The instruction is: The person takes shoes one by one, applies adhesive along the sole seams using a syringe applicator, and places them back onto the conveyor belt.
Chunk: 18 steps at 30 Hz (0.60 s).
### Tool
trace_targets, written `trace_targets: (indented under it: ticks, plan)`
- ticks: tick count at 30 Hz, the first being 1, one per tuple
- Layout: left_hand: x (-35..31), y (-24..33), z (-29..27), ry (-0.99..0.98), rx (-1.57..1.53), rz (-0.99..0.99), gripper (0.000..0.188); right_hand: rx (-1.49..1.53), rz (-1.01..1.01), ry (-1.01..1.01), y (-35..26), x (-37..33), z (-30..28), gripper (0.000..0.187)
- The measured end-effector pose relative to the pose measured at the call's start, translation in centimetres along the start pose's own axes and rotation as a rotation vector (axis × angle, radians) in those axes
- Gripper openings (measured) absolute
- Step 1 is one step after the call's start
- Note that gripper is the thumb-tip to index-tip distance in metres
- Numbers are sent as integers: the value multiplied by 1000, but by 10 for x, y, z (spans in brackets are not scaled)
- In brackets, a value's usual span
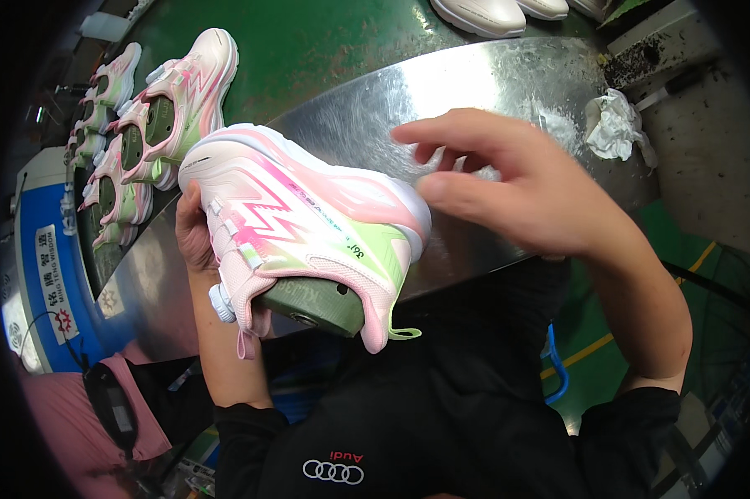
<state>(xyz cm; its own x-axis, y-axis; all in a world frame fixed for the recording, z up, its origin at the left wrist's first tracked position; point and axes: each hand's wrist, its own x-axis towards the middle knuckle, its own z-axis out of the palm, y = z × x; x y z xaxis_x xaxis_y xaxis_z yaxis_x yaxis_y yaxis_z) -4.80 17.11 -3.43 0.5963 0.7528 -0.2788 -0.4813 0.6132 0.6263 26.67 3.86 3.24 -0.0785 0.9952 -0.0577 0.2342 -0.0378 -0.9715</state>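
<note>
A pink, white and light green sneaker (308,200) is held up in front of me, tilted, its toe toward the upper left and its side facing up. A dark green shoe last (312,303) fills its opening. My left hand (193,233) grips the sneaker from the far-left side, with part of the fingers hidden behind it. Beside the heel and sole edge hovers my right hand (516,183), thumb and forefinger spread and the other fingers loosely bent. Its thumb tip is at the heel; whether it touches, I cannot tell.
A shiny metal plate (350,108) lies under my hands on a green surface (308,41). More pink sneakers (196,75) line the left; pale shoes (483,12) are at the top. Crumpled white paper (616,125) sits right. A person in pink (67,424) is at lower left.
</note>
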Motion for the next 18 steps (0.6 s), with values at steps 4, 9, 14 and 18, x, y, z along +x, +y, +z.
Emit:
trace_targets:
  ticks: [4,9,14,18]
  plan:
    - [-8,6,2,26,5,8,58,-748,-323,268,-2,-63,-25,43]
    - [-11,1,31,104,-74,-43,63,-768,-77,239,18,-97,-30,93]
    - [-11,-1,34,47,-90,-17,61,-886,-135,200,26,-93,-26,95]
    - [-10,-4,33,47,-98,1,61,-982,-129,97,24,-85,-25,94]
